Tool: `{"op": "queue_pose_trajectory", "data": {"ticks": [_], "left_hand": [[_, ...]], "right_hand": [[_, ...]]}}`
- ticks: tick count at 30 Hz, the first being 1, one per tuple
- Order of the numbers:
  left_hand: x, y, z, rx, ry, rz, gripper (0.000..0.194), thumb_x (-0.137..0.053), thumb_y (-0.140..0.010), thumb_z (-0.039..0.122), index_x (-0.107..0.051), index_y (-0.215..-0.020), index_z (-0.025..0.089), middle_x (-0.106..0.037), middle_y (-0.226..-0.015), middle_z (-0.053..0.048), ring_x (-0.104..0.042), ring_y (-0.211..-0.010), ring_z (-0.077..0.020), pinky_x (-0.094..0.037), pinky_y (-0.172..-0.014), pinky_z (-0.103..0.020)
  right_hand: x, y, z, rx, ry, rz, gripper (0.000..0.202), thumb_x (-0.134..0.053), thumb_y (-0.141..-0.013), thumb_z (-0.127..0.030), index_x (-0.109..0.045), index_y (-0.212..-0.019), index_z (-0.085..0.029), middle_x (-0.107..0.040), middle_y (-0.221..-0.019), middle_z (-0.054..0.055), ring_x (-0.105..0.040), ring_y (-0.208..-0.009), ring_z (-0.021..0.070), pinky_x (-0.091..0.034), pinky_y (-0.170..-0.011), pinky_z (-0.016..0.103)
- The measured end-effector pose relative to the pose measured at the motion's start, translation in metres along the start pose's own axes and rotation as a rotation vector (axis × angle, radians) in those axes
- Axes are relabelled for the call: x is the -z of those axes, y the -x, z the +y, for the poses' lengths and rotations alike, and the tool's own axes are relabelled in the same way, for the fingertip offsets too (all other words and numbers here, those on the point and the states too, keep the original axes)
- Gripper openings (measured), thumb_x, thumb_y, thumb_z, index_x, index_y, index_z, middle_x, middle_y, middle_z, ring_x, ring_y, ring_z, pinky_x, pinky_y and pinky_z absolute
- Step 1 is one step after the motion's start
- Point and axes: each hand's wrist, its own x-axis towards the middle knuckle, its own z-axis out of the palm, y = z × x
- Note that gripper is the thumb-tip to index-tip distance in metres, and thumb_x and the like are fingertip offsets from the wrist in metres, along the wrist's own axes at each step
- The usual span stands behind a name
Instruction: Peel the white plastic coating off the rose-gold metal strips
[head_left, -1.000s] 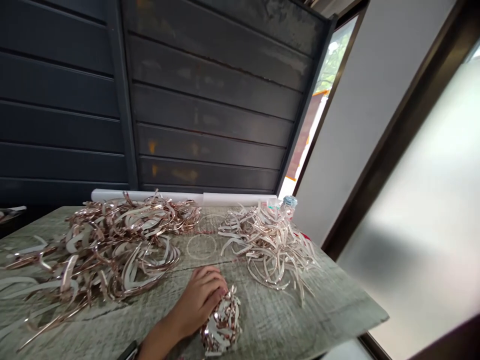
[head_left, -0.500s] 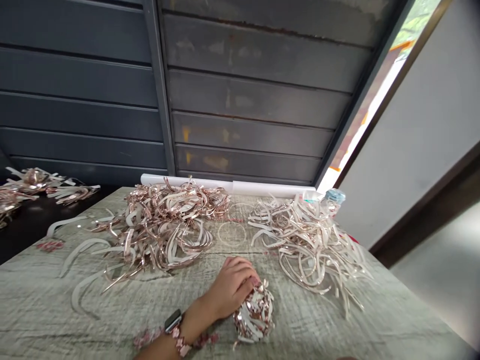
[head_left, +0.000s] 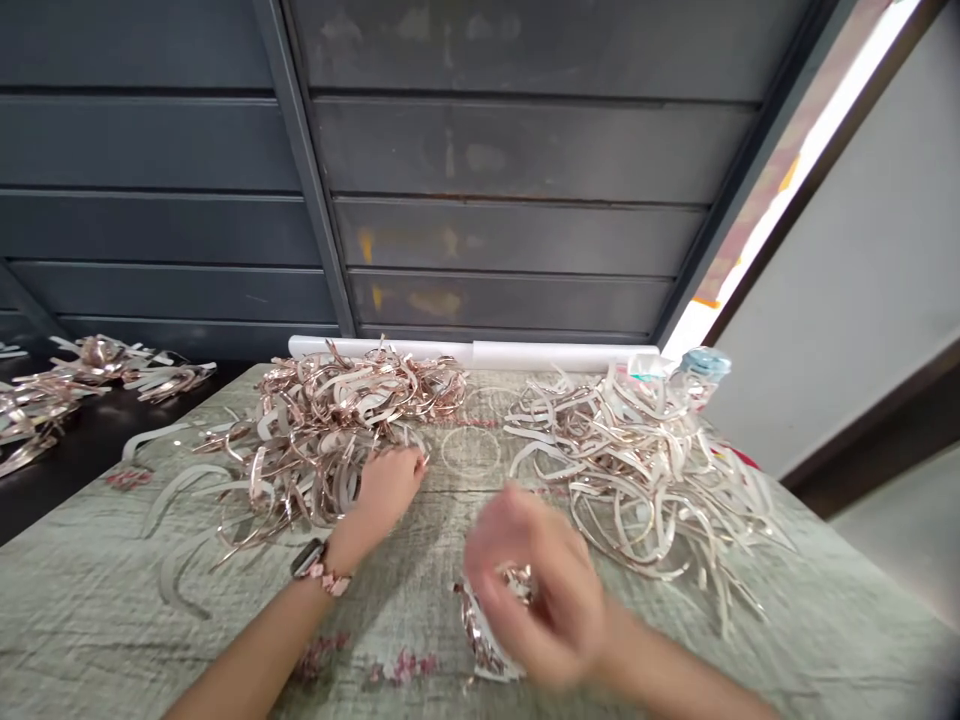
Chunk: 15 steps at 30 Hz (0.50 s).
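Observation:
My left hand, with a watch and bracelet at the wrist, is at the right edge of a pile of curled rose-gold and white strips. Its fingers are curled closed; what they hold, if anything, is hidden. Nearer the camera, my right hand hovers blurred over a compact bundle of shiny rose-gold and white strips. Motion smears its bent fingers, so I cannot tell whether they grip anything. That bundle lies on the table, partly covered by the right hand.
A paler pile of strips spreads over the right of the wood-patterned table. A white roll lies along the back edge, with a blue-topped clear package near its right end. More strips rest on a dark surface at far left.
My left hand has left the bundle and moved left and away from the camera, to the rose-gold pile. My right hand has come in over the bundle. The view has shifted slightly.

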Motion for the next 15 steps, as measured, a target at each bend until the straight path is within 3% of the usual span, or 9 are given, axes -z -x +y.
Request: {"op": "queue_pose_trajectory", "data": {"ticks": [2,4,8,11,13,15], "left_hand": [[0.010,-0.014,0.004,0.011,0.065,0.087,0.008,-0.064,-0.085,0.019,-0.063,-0.077,0.020,-0.073,-0.073,-0.006,-0.069,-0.071,-0.0246,-0.049,-0.071,-0.034],[0.022,-0.029,0.010,0.025,0.144,0.206,0.012,-0.051,-0.094,0.024,-0.062,-0.091,0.019,-0.074,-0.077,-0.006,-0.066,-0.062,-0.0216,-0.048,-0.062,-0.031],[0.038,-0.046,0.043,-0.061,0.294,0.363,0.028,-0.031,-0.104,0.025,-0.058,-0.109,0.017,-0.075,-0.083,-0.007,-0.068,-0.065,-0.0189,-0.050,-0.059,-0.029],[0.043,-0.030,0.084,-0.256,0.344,0.332,0.017,-0.049,-0.100,0.025,-0.065,-0.103,0.022,-0.077,-0.088,-0.003,-0.071,-0.075,-0.0192,-0.053,-0.072,-0.032],[0.050,-0.006,0.110,-0.490,0.144,0.198,0.018,-0.053,-0.096,0.016,-0.070,-0.100,0.023,-0.078,-0.091,-0.003,-0.072,-0.083,-0.0229,-0.051,-0.084,-0.041],[0.064,0.021,0.125,-0.563,0.033,0.094,0.022,-0.052,-0.097,0.014,-0.073,-0.097,0.024,-0.077,-0.079,-0.001,-0.071,-0.073,-0.0223,-0.052,-0.081,-0.042]], "right_hand": [[0.008,-0.045,0.013,-0.046,-0.034,0.012,0.011,-0.065,-0.091,-0.032,-0.071,-0.082,-0.030,-0.069,-0.081,0.000,-0.063,-0.080,0.0214,-0.052,-0.081,0.041],[0.014,-0.082,0.029,-0.187,-0.122,0.094,0.011,-0.064,-0.090,-0.035,-0.070,-0.088,-0.026,-0.070,-0.089,0.001,-0.062,-0.084,0.0199,-0.050,-0.079,0.037],[0.019,-0.115,0.058,-0.346,-0.246,0.182,0.025,-0.060,-0.092,-0.043,-0.064,-0.108,-0.025,-0.070,-0.106,0.005,-0.064,-0.092,0.0206,-0.052,-0.076,0.034],[0.024,-0.111,0.063,-0.437,-0.363,0.195,0.040,-0.060,-0.092,-0.045,-0.057,-0.128,-0.027,-0.069,-0.117,0.007,-0.067,-0.096,0.0197,-0.055,-0.077,0.032],[0.032,-0.105,0.057,-0.481,-0.427,0.140,0.041,-0.065,-0.091,-0.042,-0.059,-0.128,-0.026,-0.072,-0.108,0.005,-0.069,-0.085,0.0162,-0.054,-0.070,0.027],[0.043,-0.099,0.047,-0.511,-0.472,0.038,0.033,-0.068,-0.089,-0.039,-0.067,-0.118,-0.023,-0.072,-0.090,0.003,-0.066,-0.067,0.0113,-0.050,-0.059,0.022]]}}
